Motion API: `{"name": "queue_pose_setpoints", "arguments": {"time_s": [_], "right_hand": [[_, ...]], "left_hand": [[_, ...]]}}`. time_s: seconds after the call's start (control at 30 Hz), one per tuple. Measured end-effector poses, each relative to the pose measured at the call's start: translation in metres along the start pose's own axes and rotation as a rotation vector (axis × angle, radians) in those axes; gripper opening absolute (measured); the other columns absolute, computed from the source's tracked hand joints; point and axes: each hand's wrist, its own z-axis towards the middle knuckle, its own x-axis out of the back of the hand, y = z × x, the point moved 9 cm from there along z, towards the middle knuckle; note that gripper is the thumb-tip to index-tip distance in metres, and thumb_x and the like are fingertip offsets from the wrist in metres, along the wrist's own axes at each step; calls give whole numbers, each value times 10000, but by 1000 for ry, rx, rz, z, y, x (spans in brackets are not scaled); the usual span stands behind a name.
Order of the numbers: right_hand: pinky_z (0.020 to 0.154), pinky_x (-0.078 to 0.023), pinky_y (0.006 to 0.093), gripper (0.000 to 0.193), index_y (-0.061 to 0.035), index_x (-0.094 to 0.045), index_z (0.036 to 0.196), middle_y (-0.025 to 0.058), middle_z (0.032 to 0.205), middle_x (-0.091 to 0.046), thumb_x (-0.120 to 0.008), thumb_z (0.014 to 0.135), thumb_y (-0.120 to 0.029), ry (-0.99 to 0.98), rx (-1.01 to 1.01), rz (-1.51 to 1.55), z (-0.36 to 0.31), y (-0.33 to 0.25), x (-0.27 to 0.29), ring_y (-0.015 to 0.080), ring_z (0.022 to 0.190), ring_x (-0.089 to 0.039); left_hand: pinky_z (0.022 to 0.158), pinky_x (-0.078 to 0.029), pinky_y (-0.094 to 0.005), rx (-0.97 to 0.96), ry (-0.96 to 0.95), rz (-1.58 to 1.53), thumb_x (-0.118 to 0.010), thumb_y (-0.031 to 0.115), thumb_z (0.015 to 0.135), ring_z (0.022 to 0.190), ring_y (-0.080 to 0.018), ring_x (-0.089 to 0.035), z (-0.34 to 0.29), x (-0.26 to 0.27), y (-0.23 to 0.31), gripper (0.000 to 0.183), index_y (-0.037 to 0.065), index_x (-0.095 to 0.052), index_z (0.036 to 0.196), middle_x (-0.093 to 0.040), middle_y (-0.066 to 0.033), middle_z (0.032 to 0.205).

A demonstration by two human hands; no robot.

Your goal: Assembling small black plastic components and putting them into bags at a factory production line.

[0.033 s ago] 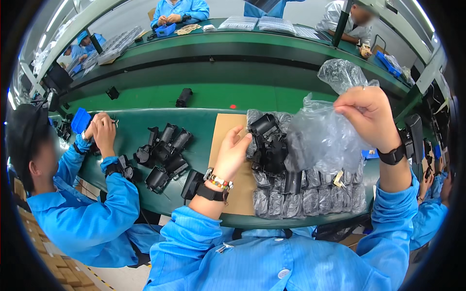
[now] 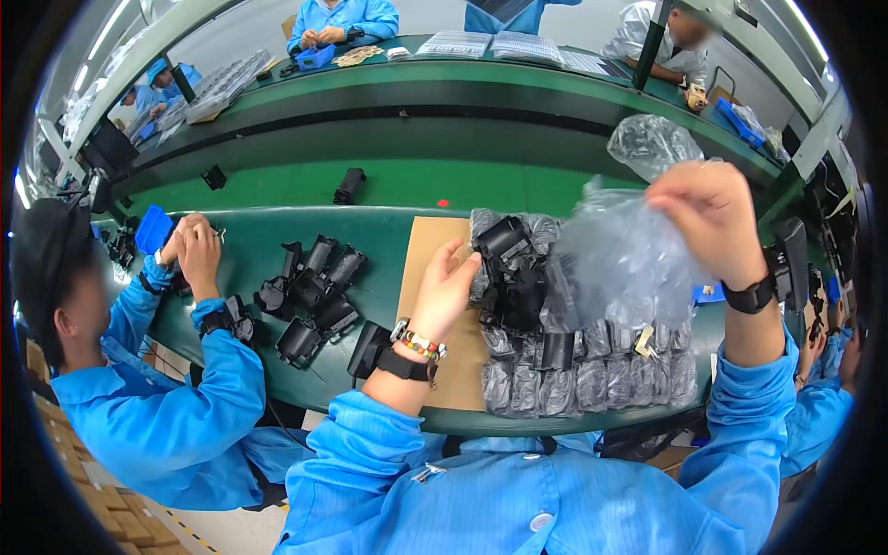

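Observation:
My left hand (image 2: 447,289) grips a black plastic housing (image 2: 518,301) by its left side, with the thumb at its upper edge. To the right, my right hand (image 2: 708,217) pinches the top of a clear plastic bag (image 2: 615,245) between thumb and fingers. The bag hangs down beside the housing, and its lower left part overlaps the housing's right side. Beneath both lie rows of black parts wrapped in clear bags (image 2: 592,384), on a sheet of brown cardboard (image 2: 442,370). Whether the bag's mouth is apart cannot be made out.
Several bare black housings (image 2: 310,296) lie in a pile left of the cardboard. Another black part (image 2: 350,186) sits on the green belt (image 2: 499,176) beyond. A crumpled clear bag (image 2: 652,146) is behind my right hand. At left a co-worker (image 2: 176,388) works with both hands.
My right hand has shifted slightly to the right and the bag in it has changed shape. My left hand and the housing have barely moved.

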Motion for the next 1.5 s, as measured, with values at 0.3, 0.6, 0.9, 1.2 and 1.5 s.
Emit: {"name": "queue_pose_setpoints", "arguments": {"time_s": [0.3,0.6,0.9,1.2,1.5], "right_hand": [[668,-343,186,107,-22,-514,780,-24,800,-503,-573,835,-93,192,-274,220,-19,33,48,63,726,-447],[620,-343,179,349,-103,-303,609,10,787,-487,-586,803,-47,245,-232,507,-51,52,55,48,684,-418],[595,-457,322,339,-26,-631,960,154,746,-617,-548,648,79,-228,-41,-173,-45,4,-4,269,652,-598],[535,-453,359,267,-56,-607,901,42,601,-551,-600,639,-109,-386,110,-616,-29,-72,-51,229,604,-589],[522,-441,329,234,-63,-622,857,45,699,-544,-603,627,-99,-178,455,-271,-32,-82,-75,202,639,-569]], "left_hand": [[804,-449,-273,5,-86,158,-469,227,921,951,-164,-577,65,8,-45,369,-68,-541,1129,-621,-135,1035],[635,-499,-329,-121,3,655,-622,237,824,672,-255,-640,-8,17,-4,309,-65,-620,893,-657,-149,719],[801,-458,-302,-19,-79,-521,-424,99,897,890,-184,-589,-16,30,8,183,-31,-545,940,-603,-110,1012],[1007,-372,-430,69,-393,-860,-285,247,969,1177,-303,-475,-67,-33,94,443,-64,-397,1264,-486,-191,1263],[949,-391,-391,458,-525,-1175,-259,337,975,1141,-249,-494,-89,-75,74,452,38,-412,1277,-511,-135,1249]]}}
